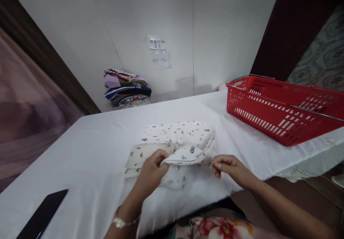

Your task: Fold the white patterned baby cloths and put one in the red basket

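Observation:
A white cloth with small grey and brown prints lies partly folded on the white-covered table. My left hand pinches a folded edge of it and lifts that layer a little off the rest. At the cloth's right side, my right hand has its fingers closed together close to the edge. Whether any fabric is between those fingertips cannot be made out. A cream-toned part of the cloth spreads out to the left of my left hand.
A red plastic basket with metal handles stands on the table at the right. Folded clothes are stacked at the back against the wall. A dark flat phone-like object lies front left. Paper labels are stuck on the wall.

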A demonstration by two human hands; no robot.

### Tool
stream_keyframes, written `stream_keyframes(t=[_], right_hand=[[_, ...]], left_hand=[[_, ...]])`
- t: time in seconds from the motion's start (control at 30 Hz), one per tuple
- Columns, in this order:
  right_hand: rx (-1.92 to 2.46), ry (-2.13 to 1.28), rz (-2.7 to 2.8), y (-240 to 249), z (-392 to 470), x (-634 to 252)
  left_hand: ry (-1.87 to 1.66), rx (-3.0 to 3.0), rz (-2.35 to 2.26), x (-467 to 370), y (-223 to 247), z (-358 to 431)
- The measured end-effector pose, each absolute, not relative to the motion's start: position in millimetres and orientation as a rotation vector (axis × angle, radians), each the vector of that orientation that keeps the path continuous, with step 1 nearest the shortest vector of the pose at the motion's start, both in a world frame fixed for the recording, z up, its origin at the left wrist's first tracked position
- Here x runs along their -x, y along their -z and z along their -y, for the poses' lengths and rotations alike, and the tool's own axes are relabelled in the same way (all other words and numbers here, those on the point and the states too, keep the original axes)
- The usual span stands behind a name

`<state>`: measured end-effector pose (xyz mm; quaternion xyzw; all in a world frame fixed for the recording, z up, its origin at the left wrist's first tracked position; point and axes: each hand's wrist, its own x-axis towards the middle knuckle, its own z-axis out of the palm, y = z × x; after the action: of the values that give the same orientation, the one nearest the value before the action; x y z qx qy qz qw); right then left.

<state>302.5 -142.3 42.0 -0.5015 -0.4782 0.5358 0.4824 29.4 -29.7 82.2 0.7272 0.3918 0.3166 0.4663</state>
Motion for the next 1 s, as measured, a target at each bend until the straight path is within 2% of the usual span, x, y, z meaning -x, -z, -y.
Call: stream_keyframes(t=[0.2,0.4,0.57,0.77,1.0], right_hand=[[1.542,-0.940,0.892,-22,80,-365],[1.721,-1.005,0.740,-1,21,-386],[1.834,-1.001,0.883,-10,-23,-373],[2.069,-0.846,1.157,-20,-84,-352],[2.269,-0.727,1.384,-9,-120,-321]], left_hand=[[-1.065,-1.976,-1.290,38,-128,52],[-1.081,-2.155,-1.314,57,-128,77],[-0.954,-2.213,-1.261,61,-124,86],[-0.721,-2.147,-1.194,47,-119,89],[-0.509,-1.997,-1.210,36,-113,86]])
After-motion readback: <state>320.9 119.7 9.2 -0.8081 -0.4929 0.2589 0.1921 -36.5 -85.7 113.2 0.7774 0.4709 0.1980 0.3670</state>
